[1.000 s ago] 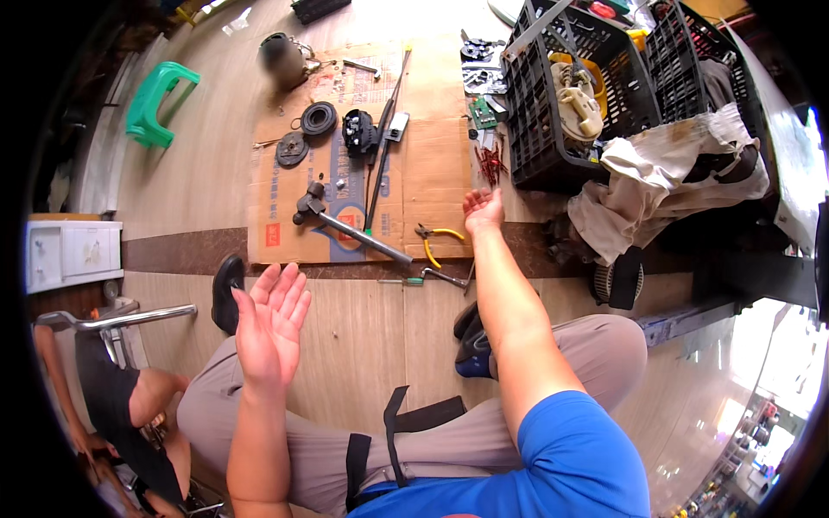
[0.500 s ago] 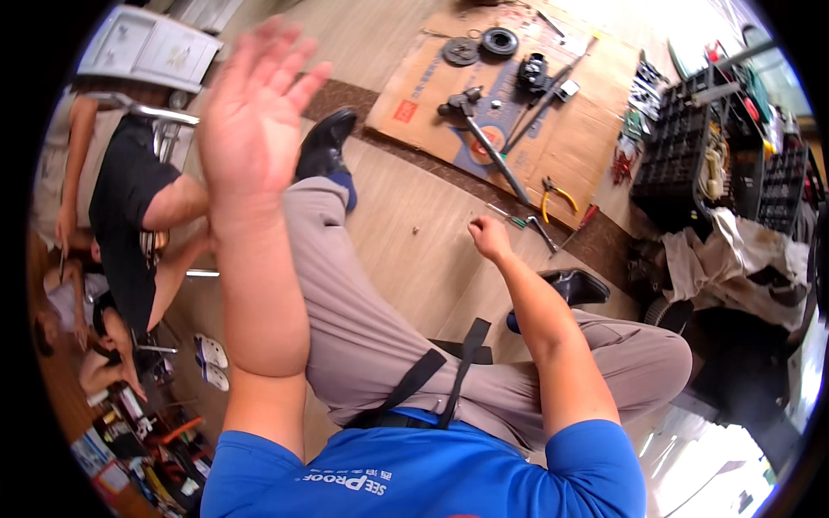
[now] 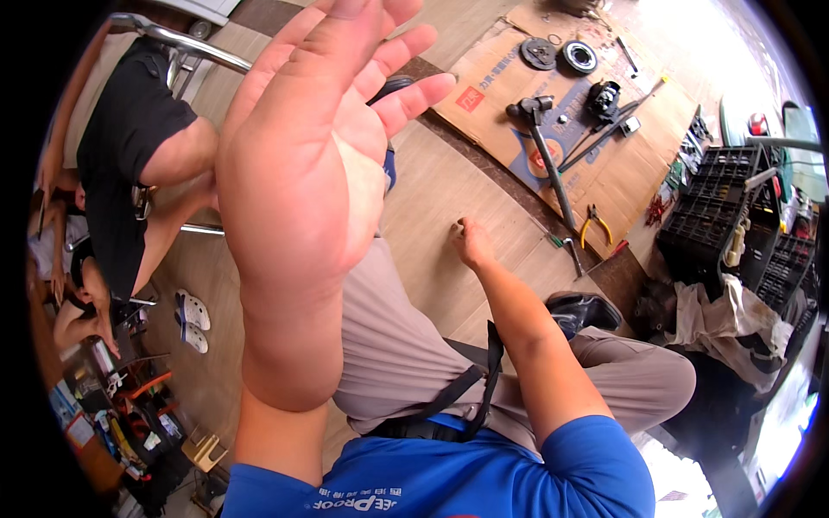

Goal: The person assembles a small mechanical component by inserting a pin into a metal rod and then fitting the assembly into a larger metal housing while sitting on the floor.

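Observation:
My left hand [image 3: 319,147] is raised close to the camera, its palm showing and its fingers spread, with nothing in it. Lower and farther away, my right hand [image 3: 471,242] hangs over the tiled floor with its fingers curled in. Whatever it may hold is too small or hidden to make out. A hammer [image 3: 548,160] lies on a flattened cardboard sheet [image 3: 484,60] beyond that hand. Yellow-handled pliers [image 3: 596,226] rest at the sheet's near edge. A small metal tool [image 3: 573,257] lies on the floor beside them.
On the cardboard are a black ring-shaped part [image 3: 579,58], a round disc [image 3: 539,53] and a black mechanical part [image 3: 604,97]. Black crates [image 3: 708,203] stand at the right. Another person in black shorts [image 3: 129,129] sits at the left, near white clogs [image 3: 192,321].
My left hand has come nearer to the camera and moved right, looming larger. My right hand has drawn slightly left and away from the cardboard. The whole view has shifted.

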Demonstrator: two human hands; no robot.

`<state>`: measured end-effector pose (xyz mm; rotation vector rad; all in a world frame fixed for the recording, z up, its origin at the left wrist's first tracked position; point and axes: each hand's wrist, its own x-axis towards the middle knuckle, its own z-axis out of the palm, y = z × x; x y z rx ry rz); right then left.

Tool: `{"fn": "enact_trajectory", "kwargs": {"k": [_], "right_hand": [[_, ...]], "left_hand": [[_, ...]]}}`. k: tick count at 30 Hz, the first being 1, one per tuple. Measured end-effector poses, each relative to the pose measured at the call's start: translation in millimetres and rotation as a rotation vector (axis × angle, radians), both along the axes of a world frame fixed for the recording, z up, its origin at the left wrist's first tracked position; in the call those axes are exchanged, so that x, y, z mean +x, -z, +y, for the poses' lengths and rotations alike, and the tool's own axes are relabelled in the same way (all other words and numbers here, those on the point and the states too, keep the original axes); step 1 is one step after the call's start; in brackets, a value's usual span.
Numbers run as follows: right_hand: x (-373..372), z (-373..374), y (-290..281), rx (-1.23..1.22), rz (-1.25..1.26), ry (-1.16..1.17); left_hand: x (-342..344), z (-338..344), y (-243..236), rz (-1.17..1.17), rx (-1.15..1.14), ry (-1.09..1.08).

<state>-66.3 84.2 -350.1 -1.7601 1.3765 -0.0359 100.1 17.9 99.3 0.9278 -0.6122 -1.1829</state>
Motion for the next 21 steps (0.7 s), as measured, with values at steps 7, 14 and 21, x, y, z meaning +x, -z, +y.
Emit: {"fn": "enact_trajectory", "kwargs": {"k": [7,14,21], "right_hand": [[24,4,34,0.019,0.065,0.152],[17,-10,19,0.344,-0.256,0.428],[-19,-64,-122,0.898,-0.948,0.632]], "left_hand": [[10,-1,4,-0.113,0.036,-0.01],[6,-8,17,-0.292,0.092,-0.047],[-11,-17,38,-0.445,0.009,0.115]]}}
